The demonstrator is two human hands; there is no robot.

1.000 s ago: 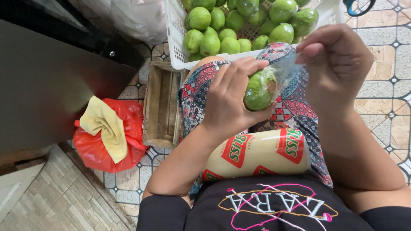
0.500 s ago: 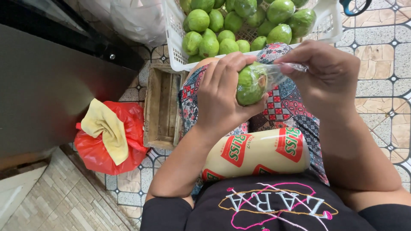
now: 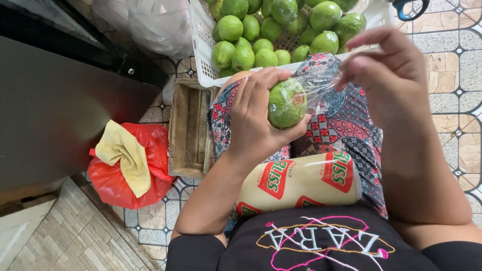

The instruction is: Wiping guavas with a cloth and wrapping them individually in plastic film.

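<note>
Two hands (image 3: 261,120), round green fruit (image 3: 286,103), clear film (image 3: 321,85)

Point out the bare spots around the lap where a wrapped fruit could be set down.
The small wooden crate left of the knee looks empty. Bare tiled floor lies right of the lap, and a strip between the red bag and the left arm. The white basket is packed with green fruit, and the lap holds a film roll.

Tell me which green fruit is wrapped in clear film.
The green fruit in the left hand, over the lap; those in the white basket are not in hand.
</note>
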